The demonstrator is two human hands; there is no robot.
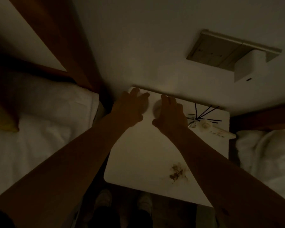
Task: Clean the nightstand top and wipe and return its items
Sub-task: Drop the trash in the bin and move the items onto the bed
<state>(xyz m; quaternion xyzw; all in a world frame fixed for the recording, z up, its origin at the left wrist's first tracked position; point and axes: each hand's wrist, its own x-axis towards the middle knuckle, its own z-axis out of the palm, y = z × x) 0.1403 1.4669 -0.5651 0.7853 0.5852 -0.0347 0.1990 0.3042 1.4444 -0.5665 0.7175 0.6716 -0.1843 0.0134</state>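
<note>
A: Reaching both hands to the counter's [138, 155] far edge. Left hand [130, 109] spread wide, holding nothing; right hand [169, 112] half-curled over a pale round item [156, 109], contact unclear in the dark.

B: Why there?

A: Likely lifting items off first. Reed diffuser [196, 117] and remote [219, 131] sit right of that grip; crumbs [177, 172] lie nearer the body.

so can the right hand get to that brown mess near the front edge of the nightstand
Probably yes: the right hand is at the back by the wall, and the nightstand top between it and the brown mess looks bare.
</note>
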